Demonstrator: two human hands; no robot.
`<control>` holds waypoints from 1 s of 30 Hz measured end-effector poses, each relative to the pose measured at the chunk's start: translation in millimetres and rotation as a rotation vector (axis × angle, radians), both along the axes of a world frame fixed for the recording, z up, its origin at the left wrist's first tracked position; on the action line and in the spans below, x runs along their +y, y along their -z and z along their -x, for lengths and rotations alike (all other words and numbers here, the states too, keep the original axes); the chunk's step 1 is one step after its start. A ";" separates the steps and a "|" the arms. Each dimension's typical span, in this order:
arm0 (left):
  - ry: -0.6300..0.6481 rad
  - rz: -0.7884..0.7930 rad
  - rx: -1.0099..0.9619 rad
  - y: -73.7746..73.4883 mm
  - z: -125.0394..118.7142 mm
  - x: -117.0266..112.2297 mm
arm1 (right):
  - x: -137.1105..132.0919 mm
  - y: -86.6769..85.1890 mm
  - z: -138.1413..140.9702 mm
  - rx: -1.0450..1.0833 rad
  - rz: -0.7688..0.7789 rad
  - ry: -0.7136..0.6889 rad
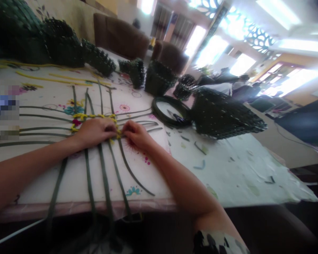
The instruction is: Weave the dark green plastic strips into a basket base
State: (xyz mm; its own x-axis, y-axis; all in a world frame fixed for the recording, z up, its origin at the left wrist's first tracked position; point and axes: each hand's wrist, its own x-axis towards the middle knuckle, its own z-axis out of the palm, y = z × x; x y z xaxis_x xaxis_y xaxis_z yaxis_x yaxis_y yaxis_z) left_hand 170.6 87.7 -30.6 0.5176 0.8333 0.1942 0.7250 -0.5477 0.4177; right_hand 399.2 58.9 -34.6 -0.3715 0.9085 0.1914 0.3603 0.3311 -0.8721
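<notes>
A flat weaving of dark green strips (104, 169) lies on the floral table cover, its strips crossing and spreading outward on all sides. Yellow strip (95, 116) runs in and out around the crossing, with a dark pink bit at the left corner. My left hand (99, 129) rests over the middle of the weaving, fingers curled and closed on its right edge. Close by on the right, my right hand (136, 133) pinches at the same edge, where yellow strip shows between the two hands. The fingertips partly hide exactly which strip each one grips.
Loose yellow strips (69, 78) lie at the back left. Dark green woven baskets (159, 77) line the far side, and a larger one (225, 113) lies to the right. Scissors (176, 115) sit inside a coil of green strip (157, 111). Strip scraps (200, 148) litter the right-hand table.
</notes>
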 end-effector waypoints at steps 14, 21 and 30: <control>0.140 -0.117 -0.039 15.9 3.6 -1.3 | -8.2 -11.3 -11.2 -0.548 -0.300 -0.298; 0.146 -0.110 -0.004 13.7 1.9 -4.2 | -14.0 -11.0 -5.1 -0.624 -0.345 -0.250; 0.144 -0.121 0.025 10.7 -1.5 -5.6 | -19.0 -4.8 8.4 -0.511 -0.288 -0.047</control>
State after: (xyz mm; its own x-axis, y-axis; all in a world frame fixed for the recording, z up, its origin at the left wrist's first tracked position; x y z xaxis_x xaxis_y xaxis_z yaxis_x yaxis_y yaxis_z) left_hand 172.0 82.0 -41.4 0.6355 0.7217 0.2744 0.6450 -0.6916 0.3250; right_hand 390.8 39.9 -29.8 -0.5201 0.8268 0.2142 0.6906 0.5546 -0.4641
